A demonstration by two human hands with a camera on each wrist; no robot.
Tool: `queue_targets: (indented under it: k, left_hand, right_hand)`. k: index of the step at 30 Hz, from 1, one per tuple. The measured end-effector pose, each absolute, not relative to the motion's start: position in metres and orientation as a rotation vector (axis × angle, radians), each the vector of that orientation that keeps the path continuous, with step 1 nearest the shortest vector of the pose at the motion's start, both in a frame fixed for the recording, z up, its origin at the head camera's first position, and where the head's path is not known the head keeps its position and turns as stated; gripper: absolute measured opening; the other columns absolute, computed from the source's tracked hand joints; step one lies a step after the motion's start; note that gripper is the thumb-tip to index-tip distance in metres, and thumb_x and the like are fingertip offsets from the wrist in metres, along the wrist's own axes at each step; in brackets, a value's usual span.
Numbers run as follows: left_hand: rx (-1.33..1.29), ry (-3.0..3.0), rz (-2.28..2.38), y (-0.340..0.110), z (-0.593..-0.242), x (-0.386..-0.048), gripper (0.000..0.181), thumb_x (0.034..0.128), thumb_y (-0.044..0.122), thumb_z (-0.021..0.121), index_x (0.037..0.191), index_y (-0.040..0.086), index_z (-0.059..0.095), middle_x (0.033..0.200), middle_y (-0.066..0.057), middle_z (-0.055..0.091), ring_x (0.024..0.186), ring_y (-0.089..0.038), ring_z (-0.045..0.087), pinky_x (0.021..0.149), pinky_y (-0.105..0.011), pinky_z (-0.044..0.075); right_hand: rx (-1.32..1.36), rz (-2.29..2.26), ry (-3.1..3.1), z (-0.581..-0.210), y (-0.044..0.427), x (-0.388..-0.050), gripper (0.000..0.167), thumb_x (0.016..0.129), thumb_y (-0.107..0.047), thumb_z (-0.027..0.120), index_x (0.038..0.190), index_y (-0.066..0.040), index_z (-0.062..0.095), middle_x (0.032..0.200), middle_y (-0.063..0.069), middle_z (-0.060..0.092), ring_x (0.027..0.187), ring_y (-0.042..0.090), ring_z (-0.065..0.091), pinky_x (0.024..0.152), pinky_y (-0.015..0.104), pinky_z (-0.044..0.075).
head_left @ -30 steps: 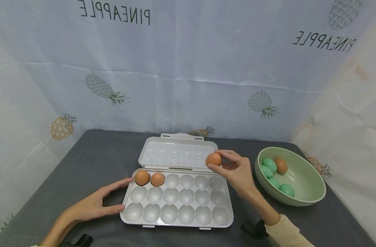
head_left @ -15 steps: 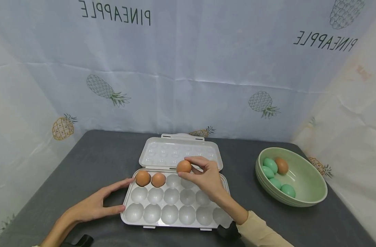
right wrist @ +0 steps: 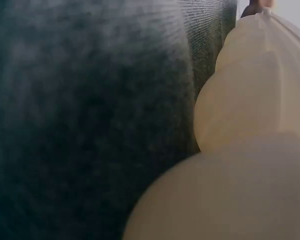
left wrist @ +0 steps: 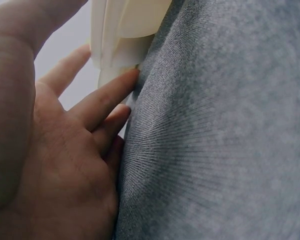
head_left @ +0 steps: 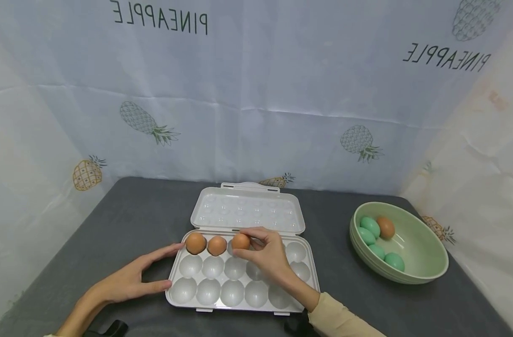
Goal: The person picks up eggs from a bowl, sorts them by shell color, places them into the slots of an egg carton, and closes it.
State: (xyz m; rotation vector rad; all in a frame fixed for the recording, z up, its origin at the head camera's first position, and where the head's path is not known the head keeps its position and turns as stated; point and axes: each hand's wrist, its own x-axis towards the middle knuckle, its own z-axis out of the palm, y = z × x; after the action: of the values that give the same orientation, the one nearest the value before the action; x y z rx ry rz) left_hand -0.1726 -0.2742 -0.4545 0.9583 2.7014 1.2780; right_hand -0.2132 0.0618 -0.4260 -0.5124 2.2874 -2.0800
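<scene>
My right hand [head_left: 266,255] pinches a brown egg [head_left: 241,241] between thumb and fingers, at the third cup of the back row of a white egg tray [head_left: 243,309]. Whether the egg touches the cup cannot be told. Two more brown eggs, a left one [head_left: 195,243] and its neighbour [head_left: 216,245], sit in the first two cups of that row. At the tray's left side my left hand [head_left: 127,278] touches the edge with thumb and fingertips, fingers extended. In the left wrist view the left hand [left wrist: 65,155] is beside the tray; the right wrist view shows the tray's underside cups [right wrist: 240,100].
The tray's lid [head_left: 248,210] lies folded back behind it. On the right of the dark table [head_left: 142,210] stands a green bowl [head_left: 420,248], with several green eggs [head_left: 394,262] and one brown egg [head_left: 385,227]. A pineapple-print cloth [head_left: 256,70] hangs behind.
My right hand has carried the brown egg leftward from the tray's right side and lowered it to the third back-row cup. The left hand has stayed at the tray's edge.
</scene>
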Motion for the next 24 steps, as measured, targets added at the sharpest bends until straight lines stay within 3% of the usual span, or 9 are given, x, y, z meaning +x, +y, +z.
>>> queue_targets:
  k: [7,24]
  left_hand:
    - [0.969,2.692,1.287,-0.274,-0.454,-0.173,0.071,0.0914,0.019,0.076,0.155,0.024,0.044,0.150,0.003,0.056,0.136,0.014,0.042,0.107,-0.003,0.027]
    - [0.974,2.694,1.288,-0.275,-0.455,-0.173,0.071,0.0913,0.018,0.077,0.155,0.023,0.045,0.150,0.003,0.056,0.136,0.015,0.042,0.107,-0.002,0.027]
  right_hand:
    - [-0.496,-2.027,2.320,-0.430,0.060,-0.212,0.044,0.074,0.002,0.087,0.117,0.005,0.074,0.124,0.022,0.068,0.121,0.033,0.066,0.100,0.024,0.054]
    - [-0.612,-1.922,2.447,-0.439,0.058,-0.212,0.045,0.077,0.001,0.086,0.120,0.002,0.074,0.121,0.020,0.073,0.120,0.034,0.068,0.101,0.025,0.054]
